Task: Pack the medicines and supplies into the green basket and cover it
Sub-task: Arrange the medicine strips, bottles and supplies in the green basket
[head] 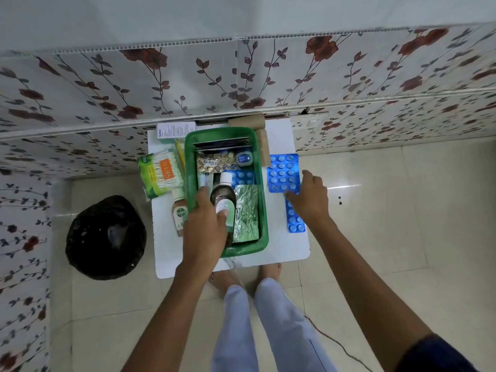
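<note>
A green basket (262, 189) stands on a small white table (281, 251). Inside it lie a green foil strip (245, 210), a blue tablet strip (244, 178), a gold pill pack (214, 162), a small blue tin (243, 159) and dark sachets at the far end. My left hand (205, 224) is inside the basket, shut on a brown bottle (224, 200) with a white cap. My right hand (308, 197) rests with spread fingers on blue tablet strips (283, 173) to the right of the basket.
Left of the basket lie a cotton-swab pack (161, 174), a Dettol bottle (179, 210), a yellow item and a white medicine box (174, 131). Brown bandage rolls (261, 135) sit at the far right. A black bin (106, 237) stands on the floor to the left.
</note>
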